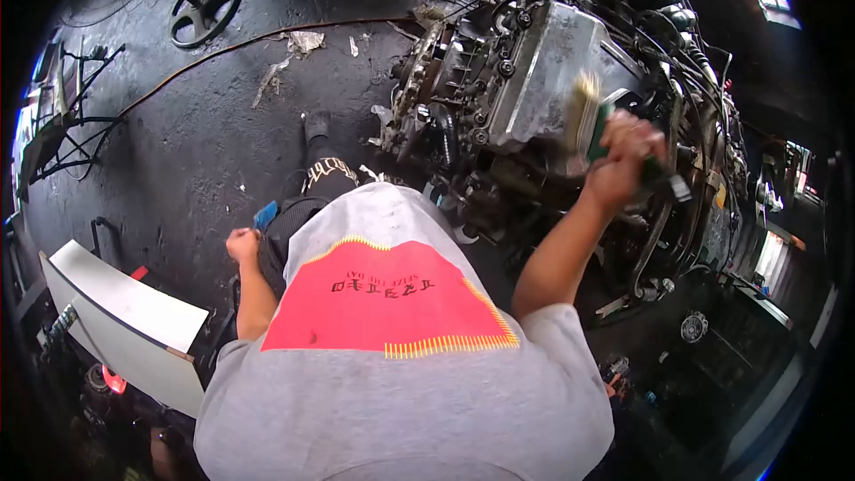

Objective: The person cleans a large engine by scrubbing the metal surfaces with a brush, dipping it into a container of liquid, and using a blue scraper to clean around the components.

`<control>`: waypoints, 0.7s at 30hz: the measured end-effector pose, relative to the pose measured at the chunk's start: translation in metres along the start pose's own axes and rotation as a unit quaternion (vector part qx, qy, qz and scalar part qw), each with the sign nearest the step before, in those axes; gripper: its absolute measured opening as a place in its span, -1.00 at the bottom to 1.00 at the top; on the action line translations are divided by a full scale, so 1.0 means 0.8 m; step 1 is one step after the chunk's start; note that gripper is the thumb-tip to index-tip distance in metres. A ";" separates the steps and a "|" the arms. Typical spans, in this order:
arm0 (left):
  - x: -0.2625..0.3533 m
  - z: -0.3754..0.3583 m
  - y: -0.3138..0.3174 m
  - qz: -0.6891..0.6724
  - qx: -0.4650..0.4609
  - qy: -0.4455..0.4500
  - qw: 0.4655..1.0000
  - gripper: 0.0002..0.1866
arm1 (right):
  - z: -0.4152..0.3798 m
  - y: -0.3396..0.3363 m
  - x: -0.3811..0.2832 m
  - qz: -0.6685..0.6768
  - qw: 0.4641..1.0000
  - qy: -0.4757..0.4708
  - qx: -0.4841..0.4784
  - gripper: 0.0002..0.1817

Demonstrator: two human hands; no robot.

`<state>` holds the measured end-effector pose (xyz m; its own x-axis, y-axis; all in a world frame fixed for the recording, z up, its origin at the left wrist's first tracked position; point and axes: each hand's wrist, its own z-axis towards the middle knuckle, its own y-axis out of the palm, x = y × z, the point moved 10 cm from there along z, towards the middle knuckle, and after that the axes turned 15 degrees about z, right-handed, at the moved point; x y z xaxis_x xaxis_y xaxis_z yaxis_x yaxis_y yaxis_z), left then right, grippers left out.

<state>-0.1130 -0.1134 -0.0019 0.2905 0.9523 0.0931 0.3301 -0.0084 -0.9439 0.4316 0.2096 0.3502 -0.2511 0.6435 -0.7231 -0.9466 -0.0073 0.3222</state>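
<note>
In my right hand (631, 144) is a brush (588, 87) with pale bristles and a green part near my fingers, blurred by motion. My fingers are wrapped round it above a large engine (557, 71) with a grey metal cover, and the bristles overlap that cover in this view. Down by my left side, my left hand (241, 245) is curled into a fist. A small blue piece (265, 216) shows right beside its knuckles; I cannot tell whether the fist holds it.
A steering wheel (206, 9) lies on the dark floor (191, 138) at upper left, with paper scraps (305, 42) and a thin hose nearby. White curved panels (129, 298) stand at left beside a metal frame (76, 116). Cables and pipes run along the engine's right side.
</note>
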 end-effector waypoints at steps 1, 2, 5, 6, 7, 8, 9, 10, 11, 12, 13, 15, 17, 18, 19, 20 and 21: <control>0.005 0.012 0.006 0.006 -0.006 0.002 1.000 -0.87 | 0.018 0.009 0.003 0.083 0.996 0.000 0.017 -0.74; 0.008 0.028 0.013 -0.007 -0.009 0.013 1.000 -0.87 | 0.030 0.025 -0.002 0.074 0.997 0.005 0.018 -0.74; -0.014 0.074 0.055 -0.085 -0.060 -0.005 0.995 -0.87 | 0.032 0.057 0.011 -0.003 0.997 0.052 0.059 -0.72; -0.022 0.086 0.074 -0.155 -0.095 -0.034 0.983 -0.87 | 0.013 0.068 0.031 -0.022 0.992 0.116 0.039 -0.74; -0.024 0.098 0.085 -0.154 -0.107 -0.034 0.982 -0.87 | -0.007 0.080 0.054 -0.041 0.983 0.177 0.018 -0.76; -0.037 0.103 0.090 -0.124 -0.102 -0.049 0.986 -0.86 | -0.036 0.075 0.076 -0.102 0.963 0.242 0.068 -0.77; -0.043 0.103 0.086 -0.093 -0.098 -0.063 0.989 -0.86 | -0.065 0.065 0.096 -0.163 0.932 0.303 0.118 -0.78; -0.047 0.102 0.091 -0.098 -0.130 -0.071 0.984 -0.85 | -0.066 0.065 0.115 -0.177 0.928 0.306 0.115 -0.78; -0.038 0.099 0.079 -0.093 -0.143 -0.076 0.982 -0.85 | -0.062 0.045 0.129 -0.224 0.915 0.284 0.179 -0.78; -0.023 0.097 0.059 -0.068 -0.138 -0.054 0.987 -0.85 | -0.059 0.021 0.142 -0.272 0.895 0.260 0.240 -0.78; -0.016 0.096 0.048 -0.043 -0.133 -0.030 0.990 -0.86 | -0.038 0.002 0.164 -0.292 0.904 0.221 0.222 -0.81; -0.034 0.121 0.054 -0.053 -0.138 -0.018 0.989 -0.87 | 0.026 -0.007 0.209 -0.413 0.864 0.199 0.207 -0.87; -0.075 0.160 0.078 -0.101 -0.164 -0.028 0.981 -0.87 | 0.082 -0.024 0.246 -0.323 0.906 0.184 0.202 -0.76; -0.093 0.180 0.091 -0.108 -0.191 -0.028 0.975 -0.87 | 0.103 -0.022 0.245 -0.399 0.883 0.154 0.196 -0.74; -0.085 0.188 0.078 -0.108 -0.207 -0.065 0.970 -0.87 | 0.096 -0.019 0.243 -0.412 0.877 0.158 0.193 -0.74; -0.069 0.201 0.058 -0.085 -0.174 -0.047 0.980 -0.88 | 0.084 0.001 0.232 -0.461 0.866 0.130 0.146 -0.73; -0.064 0.215 0.059 -0.110 -0.223 -0.036 0.968 -0.88 | 0.072 0.019 0.218 -0.505 0.851 0.105 0.095 -0.73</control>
<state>-0.2665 -0.1101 -0.1060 0.1111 0.9646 0.2393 0.7368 0.0817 -0.6712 0.3850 0.3659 0.2644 0.6228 0.0968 -0.7764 -0.6562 0.6051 -0.4509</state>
